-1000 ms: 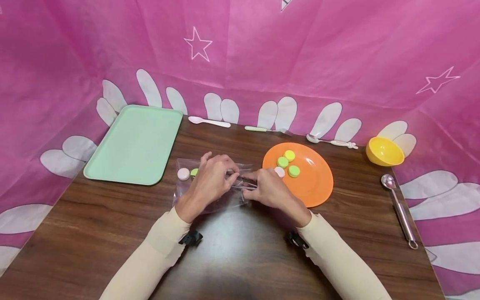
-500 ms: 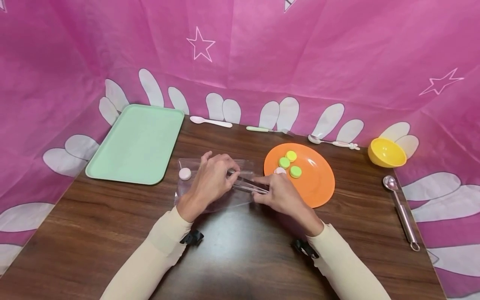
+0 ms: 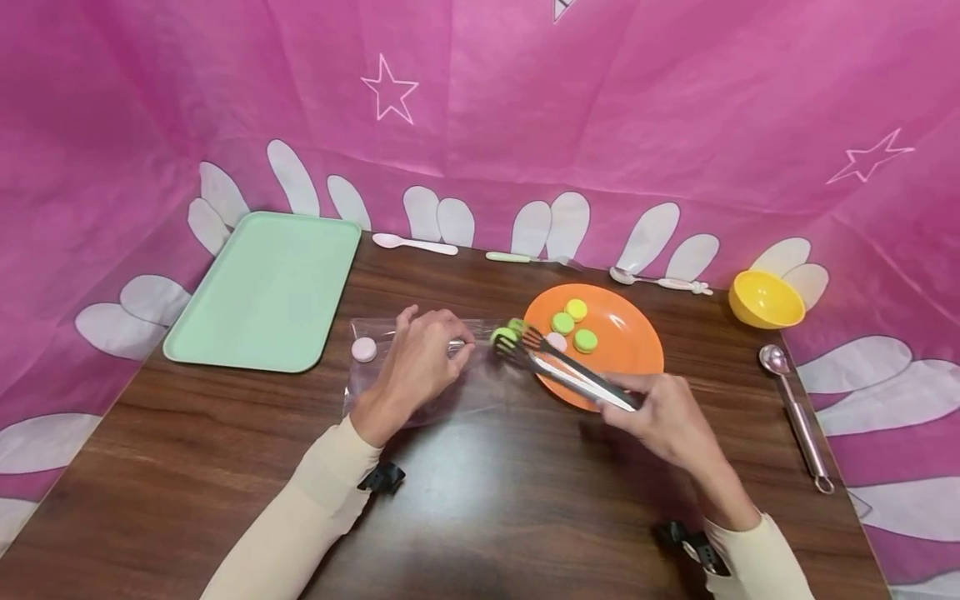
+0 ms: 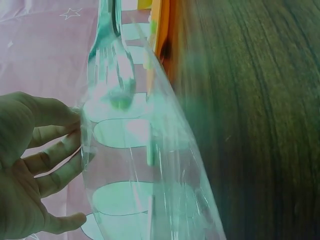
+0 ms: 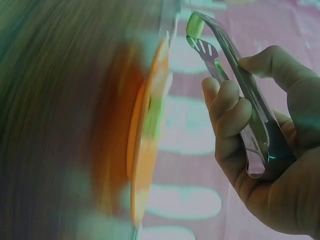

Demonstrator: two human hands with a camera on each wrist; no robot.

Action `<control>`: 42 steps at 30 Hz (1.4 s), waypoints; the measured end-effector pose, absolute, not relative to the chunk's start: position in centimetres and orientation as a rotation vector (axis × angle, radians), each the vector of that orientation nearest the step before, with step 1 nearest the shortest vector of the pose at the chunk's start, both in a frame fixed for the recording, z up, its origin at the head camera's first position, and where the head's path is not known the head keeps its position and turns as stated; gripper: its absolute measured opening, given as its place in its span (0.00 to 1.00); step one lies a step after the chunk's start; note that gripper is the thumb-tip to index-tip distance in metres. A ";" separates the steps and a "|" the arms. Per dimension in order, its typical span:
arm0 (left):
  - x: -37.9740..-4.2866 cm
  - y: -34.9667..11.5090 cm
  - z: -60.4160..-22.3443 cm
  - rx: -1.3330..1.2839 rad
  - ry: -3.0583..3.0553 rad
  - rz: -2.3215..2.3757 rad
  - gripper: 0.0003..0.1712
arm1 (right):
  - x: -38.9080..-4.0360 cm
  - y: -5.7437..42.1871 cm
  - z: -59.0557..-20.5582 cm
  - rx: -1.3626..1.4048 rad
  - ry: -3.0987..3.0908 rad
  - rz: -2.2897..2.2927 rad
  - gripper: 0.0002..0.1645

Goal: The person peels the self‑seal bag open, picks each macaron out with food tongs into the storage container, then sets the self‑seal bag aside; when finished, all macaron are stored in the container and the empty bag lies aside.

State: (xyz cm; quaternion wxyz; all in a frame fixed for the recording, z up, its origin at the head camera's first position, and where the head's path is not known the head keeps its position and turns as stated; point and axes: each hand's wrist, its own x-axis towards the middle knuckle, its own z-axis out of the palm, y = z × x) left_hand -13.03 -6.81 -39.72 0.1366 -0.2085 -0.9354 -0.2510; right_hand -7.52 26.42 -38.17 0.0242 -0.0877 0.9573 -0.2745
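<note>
My left hand (image 3: 420, 358) pinches the upper edge of a clear plastic bag (image 3: 457, 396) lying on the table. A pink macaron (image 3: 364, 349) shows at the bag's far left end. In my right hand (image 3: 667, 417) I grip metal serving tongs (image 3: 573, 377) with slotted tips. Between those tips sits a green macaron (image 5: 194, 26), held just right of the bag's mouth and near the left rim of an orange plate (image 3: 630, 358). On the plate lie two green macarons (image 3: 586, 340), a yellow macaron (image 3: 576, 310) and another pink macaron (image 3: 556, 342).
A mint-green tray (image 3: 266, 287) lies at the left. Along the back edge are a pink spoon (image 3: 415, 244), a green-handled fork (image 3: 517, 257) and a white-handled spoon (image 3: 660, 282). To the right stand a yellow bowl (image 3: 767, 300) and a metal scoop (image 3: 798, 421).
My right hand has moved right, drawing the tongs out of the bag with the green macaron between their tips. The left hand has kept its place at the bag.
</note>
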 end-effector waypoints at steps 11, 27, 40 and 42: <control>-12.9 -6.7 -39.8 -0.595 -2.709 -0.735 0.02 | -7.4 33.5 -38.7 0.123 3.115 -0.734 0.27; -13.0 -6.8 -39.8 -0.605 -2.694 -0.740 0.02 | -6.8 35.5 -39.7 0.278 3.051 -0.726 0.32; -12.9 -6.9 -39.4 -0.598 -2.689 -0.754 0.03 | -5.6 28.5 -38.1 -0.273 3.043 -0.818 0.24; -12.9 -6.9 -39.5 -0.600 -2.687 -0.754 0.03 | -6.0 26.9 -38.4 -0.355 2.977 -0.852 0.24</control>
